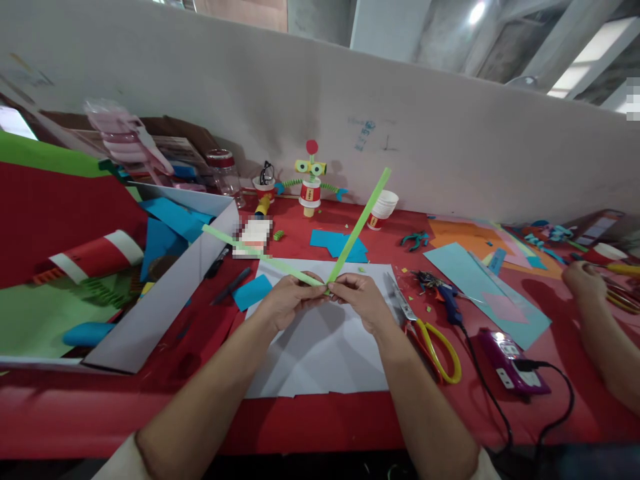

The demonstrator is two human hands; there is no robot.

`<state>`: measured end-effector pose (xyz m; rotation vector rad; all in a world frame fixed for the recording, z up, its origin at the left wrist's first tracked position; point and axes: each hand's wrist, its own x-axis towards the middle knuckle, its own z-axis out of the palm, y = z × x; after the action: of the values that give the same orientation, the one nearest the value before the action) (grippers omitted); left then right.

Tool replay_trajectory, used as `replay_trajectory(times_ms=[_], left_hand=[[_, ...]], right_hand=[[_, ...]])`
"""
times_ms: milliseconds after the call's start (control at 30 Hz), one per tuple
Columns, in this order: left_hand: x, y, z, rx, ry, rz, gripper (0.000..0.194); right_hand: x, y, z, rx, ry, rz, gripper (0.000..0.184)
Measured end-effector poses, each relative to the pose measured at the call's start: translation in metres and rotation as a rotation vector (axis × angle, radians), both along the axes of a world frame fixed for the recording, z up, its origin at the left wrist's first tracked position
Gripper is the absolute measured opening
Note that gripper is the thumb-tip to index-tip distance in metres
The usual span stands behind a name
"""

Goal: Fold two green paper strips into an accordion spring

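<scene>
Two light green paper strips meet at an angle between my hands, over a white sheet of paper. My left hand pinches the left paper strip, which points away to the left. In my right hand is the right paper strip, rising up and to the right. The fingertips of both hands come together where the strips join, so the joint itself is partly hidden. Scissors with yellow and red handles lie just right of the sheet.
A paper-cup figure stands at the back beside stacked cups. On the right are a glue gun, a purple power box with cables, and another person's hand. A white box of paper pieces sits left.
</scene>
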<state>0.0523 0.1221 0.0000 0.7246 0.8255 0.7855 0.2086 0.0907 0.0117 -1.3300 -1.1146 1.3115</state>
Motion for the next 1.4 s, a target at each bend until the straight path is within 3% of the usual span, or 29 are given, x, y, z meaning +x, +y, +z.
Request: replay_trajectory(times_ms=[333,500,800,1033,1167,1400], left_hand=[[0.003,0.000,-0.003,0.036,-0.007,0.030,0.016],[0.001,0.002,-0.002,0.012,0.024,0.045,0.012],[-0.001,0.001,-0.002,0.058,0.101,0.064,0.019],[-0.004,0.007,-0.001,-0.073,-0.062,0.083,0.009],[-0.004,0.010,-0.003,-0.120,-0.101,0.077,0.008],[-0.003,0.006,-0.001,0.065,-0.038,0.102,0.013]], right_hand=[[-0.004,-0.001,-0.004,0.073,-0.032,-0.085,0.016],[-0.008,-0.002,-0.008,0.001,0.030,-0.159,0.021],[-0.012,-0.004,-0.006,0.012,0.031,-0.122,0.021],[-0.015,-0.007,-0.002,0.037,0.221,-0.053,0.019],[-0.016,-0.007,-0.004,0.078,0.222,-0.054,0.020],[-0.020,-0.007,-0.008,0.153,0.139,-0.090,0.016]])
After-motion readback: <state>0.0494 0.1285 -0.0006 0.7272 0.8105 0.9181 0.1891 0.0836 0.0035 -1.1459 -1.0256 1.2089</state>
